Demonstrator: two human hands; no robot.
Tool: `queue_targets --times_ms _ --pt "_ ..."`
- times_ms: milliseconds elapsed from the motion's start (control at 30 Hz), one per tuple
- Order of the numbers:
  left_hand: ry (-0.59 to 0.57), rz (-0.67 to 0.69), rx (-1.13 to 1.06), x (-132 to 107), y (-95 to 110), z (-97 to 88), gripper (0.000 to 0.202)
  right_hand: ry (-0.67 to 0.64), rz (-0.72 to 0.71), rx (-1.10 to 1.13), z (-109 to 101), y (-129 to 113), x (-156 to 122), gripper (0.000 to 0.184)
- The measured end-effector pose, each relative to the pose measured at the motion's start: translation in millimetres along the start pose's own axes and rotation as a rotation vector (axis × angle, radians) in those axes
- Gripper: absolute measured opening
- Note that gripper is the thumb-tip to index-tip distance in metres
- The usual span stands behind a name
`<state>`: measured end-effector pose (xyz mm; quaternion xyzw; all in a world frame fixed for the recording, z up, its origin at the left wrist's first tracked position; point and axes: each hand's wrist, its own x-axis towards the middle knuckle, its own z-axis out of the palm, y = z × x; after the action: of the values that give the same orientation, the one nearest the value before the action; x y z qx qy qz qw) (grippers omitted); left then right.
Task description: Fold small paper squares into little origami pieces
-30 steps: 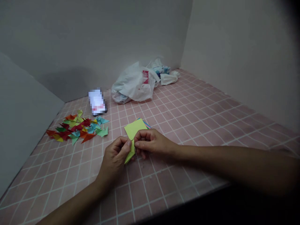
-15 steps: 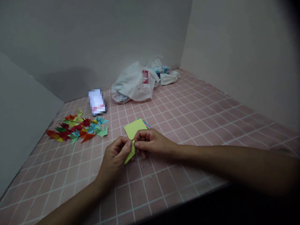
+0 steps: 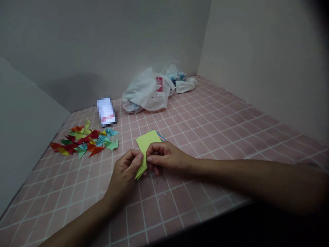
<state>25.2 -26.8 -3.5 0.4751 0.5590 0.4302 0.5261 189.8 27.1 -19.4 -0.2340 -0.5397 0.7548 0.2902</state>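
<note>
A small folded piece of yellow-green origami paper [image 3: 141, 169] is held between my two hands, just above the tabletop. My left hand [image 3: 127, 168] pinches its left side between thumb and fingers. On the other side, my right hand [image 3: 166, 156] has thumb and forefinger closed at its upper right edge. Right behind the hands lies a stack of square paper sheets [image 3: 147, 140], yellow on top with blue, pink and green edges showing. My right hand covers the near part of that stack.
Many-coloured folded paper cranes [image 3: 88, 139] lie heaped at the left. Behind them a lit phone [image 3: 106, 111], its screen blurred, leans upright. A white plastic bag [image 3: 147, 92] and a blue-and-white packet [image 3: 177, 77] sit against the back wall. Pink checked cloth [image 3: 210, 127] covers the table.
The folded paper has turned slightly between my hands, and more of its face and lower tip shows. My left hand has shifted a little to the left; my right hand is nearly still.
</note>
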Motion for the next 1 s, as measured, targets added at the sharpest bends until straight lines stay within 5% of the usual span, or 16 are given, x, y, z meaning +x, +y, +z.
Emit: queue_targets --times_ms 600,1000 --pt "-0.007 0.058 0.035 0.4 1.0 0.7 0.023 -0.006 -0.02 0.005 -1.9 3.1 1.0 0.012" --pt "0.041 0.125 0.21 -2.2 1.0 2.9 0.021 0.097 -0.022 -0.223 1.4 0.2 -1.9 0.012"
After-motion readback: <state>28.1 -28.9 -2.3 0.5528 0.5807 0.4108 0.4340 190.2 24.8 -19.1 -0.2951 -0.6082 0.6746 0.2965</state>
